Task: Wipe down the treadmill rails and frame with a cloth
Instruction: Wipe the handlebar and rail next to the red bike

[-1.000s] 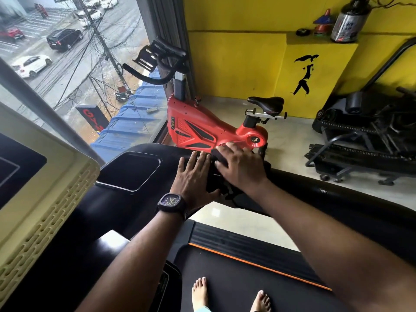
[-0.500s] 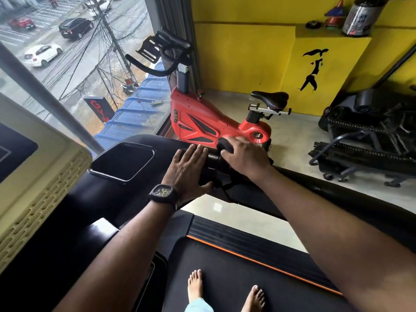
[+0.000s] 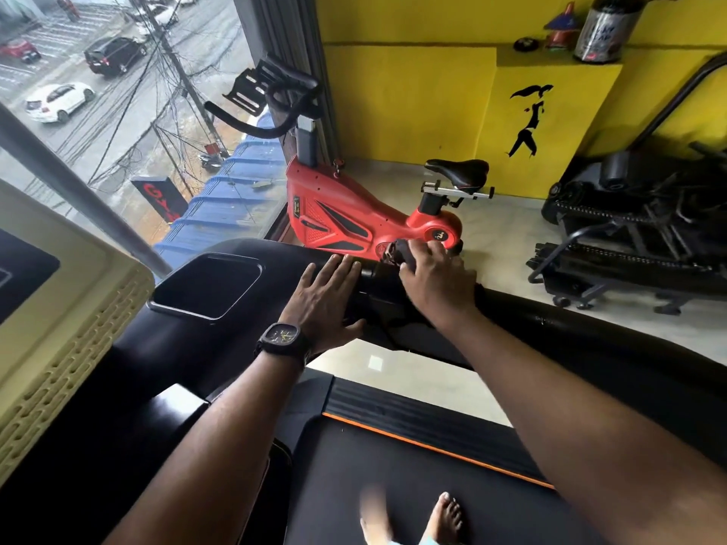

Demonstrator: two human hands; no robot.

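**Two hands, one cloth, one rail**

You have one dark cloth point(image 3: 401, 250), bunched into a small wad on top of the black treadmill rail point(image 3: 590, 326). Your right hand point(image 3: 436, 281) curls its fingers over the wad and grips it. Your left hand point(image 3: 326, 297) lies flat just beside it, fingers straight, holding nothing. One black watch point(image 3: 284, 335) sits on your left wrist. One red exercise bike point(image 3: 354, 222) stands beyond the rail.
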